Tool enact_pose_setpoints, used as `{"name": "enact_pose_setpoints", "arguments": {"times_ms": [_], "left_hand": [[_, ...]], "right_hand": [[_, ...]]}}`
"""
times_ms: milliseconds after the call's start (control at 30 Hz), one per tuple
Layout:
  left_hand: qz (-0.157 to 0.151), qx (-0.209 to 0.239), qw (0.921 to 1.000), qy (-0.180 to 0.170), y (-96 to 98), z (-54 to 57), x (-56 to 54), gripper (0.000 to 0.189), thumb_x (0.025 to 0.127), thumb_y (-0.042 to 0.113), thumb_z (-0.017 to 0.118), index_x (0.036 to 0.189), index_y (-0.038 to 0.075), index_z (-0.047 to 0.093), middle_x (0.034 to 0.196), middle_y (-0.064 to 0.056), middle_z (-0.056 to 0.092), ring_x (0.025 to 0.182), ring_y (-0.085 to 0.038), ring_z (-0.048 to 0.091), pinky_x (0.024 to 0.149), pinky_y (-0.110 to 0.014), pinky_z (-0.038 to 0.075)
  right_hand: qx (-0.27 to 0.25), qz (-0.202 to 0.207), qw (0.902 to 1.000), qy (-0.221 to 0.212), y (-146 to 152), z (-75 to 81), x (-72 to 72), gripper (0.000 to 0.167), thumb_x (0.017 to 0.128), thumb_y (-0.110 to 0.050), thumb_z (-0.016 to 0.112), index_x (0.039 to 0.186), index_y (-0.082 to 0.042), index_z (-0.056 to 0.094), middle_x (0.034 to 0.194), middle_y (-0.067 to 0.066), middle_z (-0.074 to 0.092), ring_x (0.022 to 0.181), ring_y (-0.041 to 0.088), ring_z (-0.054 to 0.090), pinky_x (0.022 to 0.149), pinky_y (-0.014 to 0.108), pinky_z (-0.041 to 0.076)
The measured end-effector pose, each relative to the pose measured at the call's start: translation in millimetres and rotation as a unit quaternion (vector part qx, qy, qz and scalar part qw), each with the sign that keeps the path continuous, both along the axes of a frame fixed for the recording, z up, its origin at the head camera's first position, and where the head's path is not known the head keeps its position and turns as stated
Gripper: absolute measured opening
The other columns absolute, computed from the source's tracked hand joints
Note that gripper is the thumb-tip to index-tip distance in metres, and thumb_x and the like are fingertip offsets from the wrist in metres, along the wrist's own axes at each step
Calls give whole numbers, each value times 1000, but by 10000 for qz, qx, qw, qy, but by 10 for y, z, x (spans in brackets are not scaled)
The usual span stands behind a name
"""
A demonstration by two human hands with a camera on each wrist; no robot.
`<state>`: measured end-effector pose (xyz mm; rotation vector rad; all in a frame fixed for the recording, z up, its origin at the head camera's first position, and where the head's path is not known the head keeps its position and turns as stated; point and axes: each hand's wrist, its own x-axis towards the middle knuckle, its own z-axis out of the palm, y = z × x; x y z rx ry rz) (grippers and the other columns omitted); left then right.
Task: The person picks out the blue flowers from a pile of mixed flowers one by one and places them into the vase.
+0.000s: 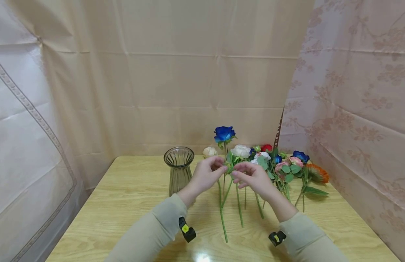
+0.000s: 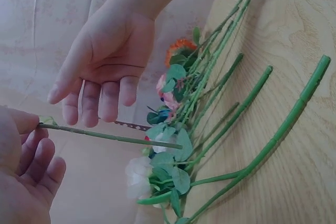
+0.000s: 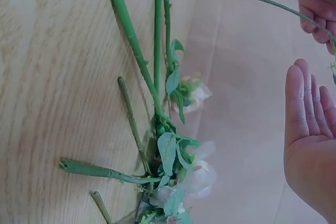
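A blue rose (image 1: 224, 134) stands upright between the two hands in the head view. My left hand (image 1: 207, 174) pinches its thin green stem (image 2: 113, 137) between thumb and forefinger. The other fingers of that hand are loosely bent. Close to the stem on the other side is my right hand (image 1: 253, 177), its fingers loosely extended. In the left wrist view the right hand (image 2: 113, 69) shows its palm with nothing gripped. The rose's bloom lies outside both wrist views.
A ribbed smoky glass vase (image 1: 179, 174) stands left of the hands. Several artificial flowers lie across the table's back right, including a white flower (image 1: 240, 151), pink roses (image 1: 295, 161) and an orange flower (image 1: 317, 173). Their green stems (image 1: 239, 207) point toward the front. Curtains (image 1: 202, 72) enclose the table.
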<state>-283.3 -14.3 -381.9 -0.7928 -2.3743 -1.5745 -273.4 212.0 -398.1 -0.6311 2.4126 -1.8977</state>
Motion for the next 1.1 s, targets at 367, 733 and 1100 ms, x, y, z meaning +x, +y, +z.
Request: {"name": "enact_pose_setpoints", "arguments": {"times_ms": [367,733,1100], "left_hand": [[-133,-146,9990,410,-77,205,73,19,99,21,70,111,6,69,93,3,70,80,-11,65,69,-29,57],[-1,-64,9957,924,-168,414,62,19,97,19,73,107,2,70,92,0,71,77,-11,64,69,-29,57],[74,67,9955,938,-241,660,122,20,96,23,73,105,5,72,90,3,72,76,-13,65,66,-30,58]], "right_hand": [[-676,-63,9974,-243,4,6,-24,39,102,-27,66,127,3,60,111,20,68,89,28,73,73,47,62],[-887,29,9954,-366,-37,58,-31,43,103,-29,64,130,5,57,111,16,69,92,28,73,75,45,63],[-1082,119,9935,-319,-69,110,-67,39,103,-28,64,127,2,57,112,24,66,91,33,72,74,48,62]]}}
